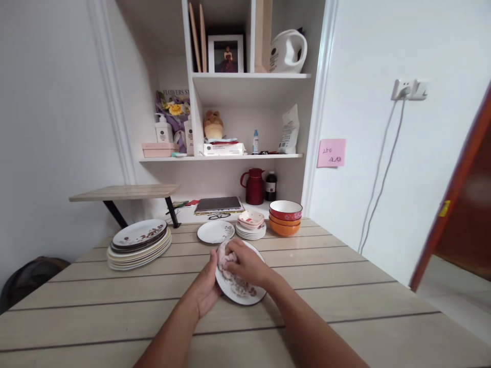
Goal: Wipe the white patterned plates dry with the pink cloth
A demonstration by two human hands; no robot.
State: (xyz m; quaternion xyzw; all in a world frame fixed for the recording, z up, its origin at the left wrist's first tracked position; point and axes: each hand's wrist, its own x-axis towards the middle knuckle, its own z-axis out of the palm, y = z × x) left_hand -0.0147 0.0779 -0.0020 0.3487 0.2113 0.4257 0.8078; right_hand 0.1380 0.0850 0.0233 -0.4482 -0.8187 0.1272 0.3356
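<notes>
A white plate (pixel 241 294) with a brown floral pattern and dark rim is held tilted above the table, near its middle. My left hand (pixel 207 286) grips the plate's left edge, thumb up along the rim and the other fingers partly hidden under it. My right hand (pixel 245 260) is closed on a bunched pale pink cloth (pixel 226 258) and presses it onto the upper left of the plate's face. Just beyond lies another white floral plate (pixel 215 231), flat on the table.
A stack of large plates (pixel 140 245) stands at the left, beside a small raised wooden shelf (pixel 126 192). Behind the held plate are small stacked dishes (pixel 250 230) and stacked bowls (pixel 284 220). A laptop (pixel 218 204), glasses (pixel 219 216) and a red jug (pixel 254 186) sit at the back.
</notes>
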